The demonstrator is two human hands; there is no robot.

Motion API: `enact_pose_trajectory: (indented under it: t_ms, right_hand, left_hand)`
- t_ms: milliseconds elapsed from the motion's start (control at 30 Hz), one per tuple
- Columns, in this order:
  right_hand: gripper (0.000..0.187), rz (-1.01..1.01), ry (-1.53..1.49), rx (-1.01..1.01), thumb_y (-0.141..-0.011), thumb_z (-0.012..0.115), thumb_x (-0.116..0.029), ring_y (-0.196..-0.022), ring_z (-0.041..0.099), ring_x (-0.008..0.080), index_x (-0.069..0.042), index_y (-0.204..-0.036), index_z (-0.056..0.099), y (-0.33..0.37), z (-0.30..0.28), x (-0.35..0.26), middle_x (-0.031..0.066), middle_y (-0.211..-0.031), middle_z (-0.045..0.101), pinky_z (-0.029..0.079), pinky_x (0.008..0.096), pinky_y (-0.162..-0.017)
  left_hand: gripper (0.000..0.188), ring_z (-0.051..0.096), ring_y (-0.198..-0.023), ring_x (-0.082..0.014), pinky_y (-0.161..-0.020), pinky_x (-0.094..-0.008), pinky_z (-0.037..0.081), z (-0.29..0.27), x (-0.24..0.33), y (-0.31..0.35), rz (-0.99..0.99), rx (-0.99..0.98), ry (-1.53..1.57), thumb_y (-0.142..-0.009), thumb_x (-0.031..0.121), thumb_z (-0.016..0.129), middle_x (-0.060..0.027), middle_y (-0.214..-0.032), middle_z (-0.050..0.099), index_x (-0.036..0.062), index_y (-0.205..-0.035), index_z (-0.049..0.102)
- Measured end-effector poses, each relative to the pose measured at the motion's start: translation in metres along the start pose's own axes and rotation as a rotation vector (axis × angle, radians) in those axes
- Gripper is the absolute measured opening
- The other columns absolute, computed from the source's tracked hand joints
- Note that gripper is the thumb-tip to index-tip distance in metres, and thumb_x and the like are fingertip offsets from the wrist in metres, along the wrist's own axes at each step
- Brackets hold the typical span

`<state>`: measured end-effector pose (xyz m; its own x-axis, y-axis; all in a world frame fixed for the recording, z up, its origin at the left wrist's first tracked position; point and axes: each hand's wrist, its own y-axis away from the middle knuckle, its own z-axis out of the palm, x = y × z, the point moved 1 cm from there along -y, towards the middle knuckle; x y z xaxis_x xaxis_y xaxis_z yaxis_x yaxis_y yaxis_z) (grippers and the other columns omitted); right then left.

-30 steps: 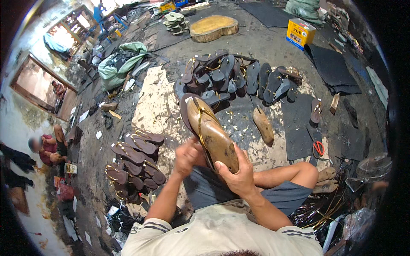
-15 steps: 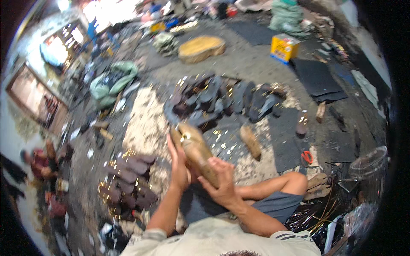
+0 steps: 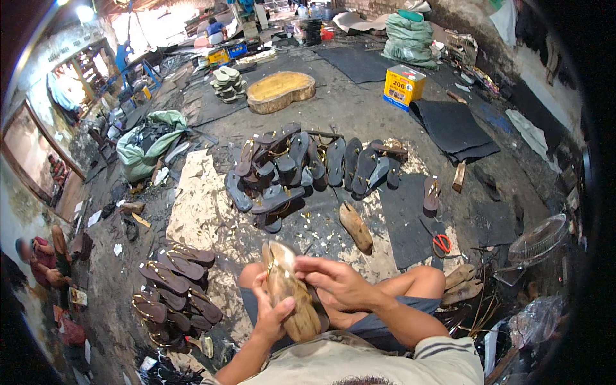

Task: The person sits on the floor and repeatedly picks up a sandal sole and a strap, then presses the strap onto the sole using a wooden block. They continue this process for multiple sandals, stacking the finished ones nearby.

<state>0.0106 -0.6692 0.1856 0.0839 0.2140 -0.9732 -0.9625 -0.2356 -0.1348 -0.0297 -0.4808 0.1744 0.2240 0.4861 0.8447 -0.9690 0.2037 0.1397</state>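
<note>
In front of my lap, my left hand (image 3: 272, 313) is closed around a wooden shoe last (image 3: 296, 311), thumb across its top. The toe end, with its slot, points away from me, and a shiny gold strap lies over its front part. A dark sole edge shows along the right side. My right hand (image 3: 340, 282) is at that side with fingers stretched out, the tips at the strap. Whether they touch it is hard to tell. On the floor ahead lies another wooden last (image 3: 355, 228).
Dark sandals with gold straps lie piled (image 3: 298, 160) ahead and stacked (image 3: 172, 280) at left. To the right are red-handled scissors (image 3: 441, 244), a single sandal (image 3: 431, 194) and a fan (image 3: 538, 242). Farther off stand a wooden block (image 3: 280, 90) and yellow tin (image 3: 403, 86). Another person (image 3: 48, 260) sits far left.
The last has come closer to my body and turned more upright. My right hand has left its near end and moved up along its right side. My left hand has shifted its grip.
</note>
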Motion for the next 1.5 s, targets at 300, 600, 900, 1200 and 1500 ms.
enact_pose_trajectory:
  t_ms: [300,600,900,1200,1500]
  right_hand:
    - [0.05,0.763,-0.499,-0.144,-0.104,0.04,-0.054,-0.058,0.036,0.0051,-0.014,-0.079,0.056,0.102,0.031,0.057,-0.008,-0.066,0.04,0.032,0.0226,-0.053]
    - [0.038,0.801,-0.823,-0.055,-0.105,0.047,-0.043,-0.061,0.039,0.0059,-0.013,-0.083,0.053,0.127,0.035,0.034,-0.0079,-0.068,0.041,0.033,0.0207,-0.056]
    - [0.07,0.567,-0.481,-0.126,-0.097,0.047,-0.064,-0.097,0.061,0.0145,-0.001,-0.125,0.058,0.018,-0.015,0.054,0.0087,-0.109,0.065,0.051,0.0305,-0.084]
    - [0.046,0.441,-0.675,-0.014,-0.101,0.053,-0.041,-0.098,0.066,0.0181,0.002,-0.118,0.06,0.009,0.004,0.063,0.0107,-0.106,0.067,0.054,0.034,-0.087]
    - [0.044,0.473,-0.724,-0.008,-0.098,0.056,-0.04,-0.097,0.066,0.0191,0.0,-0.115,0.06,0.013,0.006,0.085,0.0105,-0.104,0.068,0.054,0.0342,-0.088]
  left_hand:
    - [0.09,0.048,-0.128,-0.0324,-0.108,-0.0485,0.044,-0.011,-0.006,0.043,-0.066,0.164,0.215,-0.072,0.035,0.08,-0.0163,-0.138,0.04,0.016,-0.139,0.022]
    - [0.084,0.049,-0.126,-0.0342,-0.104,-0.0496,0.046,-0.016,-0.007,0.051,-0.004,0.153,0.161,-0.074,0.035,0.076,-0.0162,-0.137,0.043,0.0174,-0.139,0.027]
    - [0.1,0.049,-0.125,-0.0283,-0.099,-0.0434,0.047,0.017,0.033,0.034,-0.152,-0.206,-0.477,-0.079,0.03,0.082,-0.0217,-0.137,0.039,0.0115,-0.147,0.011]
    - [0.047,0.061,-0.101,-0.0144,-0.09,-0.028,0.049,-0.043,-0.052,0.048,-0.382,0.091,0.031,-0.105,0.048,0.041,-0.0127,-0.119,0.06,0.0051,-0.118,0.053]
    - [0.051,0.059,-0.096,-0.0141,-0.088,-0.0289,0.048,-0.016,-0.032,0.073,-0.594,0.158,0.207,-0.105,0.047,0.039,-0.011,-0.114,0.063,0.002,-0.125,0.053]
